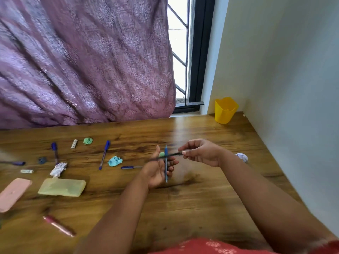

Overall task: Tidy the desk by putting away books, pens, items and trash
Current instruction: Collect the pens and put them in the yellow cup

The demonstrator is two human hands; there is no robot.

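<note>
Over the middle of the wooden desk point(201, 189), my left hand point(157, 171) holds a blue pen point(166, 165) upright in curled fingers. My right hand point(201, 153) pinches the end of a dark pen point(165, 156) that crosses the blue one sideways. More blue pens lie on the desk: one point(104, 154) left of centre, one point(55, 152) further left, one point(131, 167) beside my left wrist. Crumpled papers lie about: green point(87, 140), light blue point(114, 160), white point(58, 169) and white point(242, 157) by the wall. A yellow cup point(225, 110) stands at the back right corner.
A pale yellow-green case point(62, 187) and a pink case point(12, 194) lie at the left. A pink pen point(58, 226) lies near the front edge. A small white roll point(74, 144), a dark small item point(42, 160) and a purple pen point(14, 163) sit at the left. Curtain behind, wall right.
</note>
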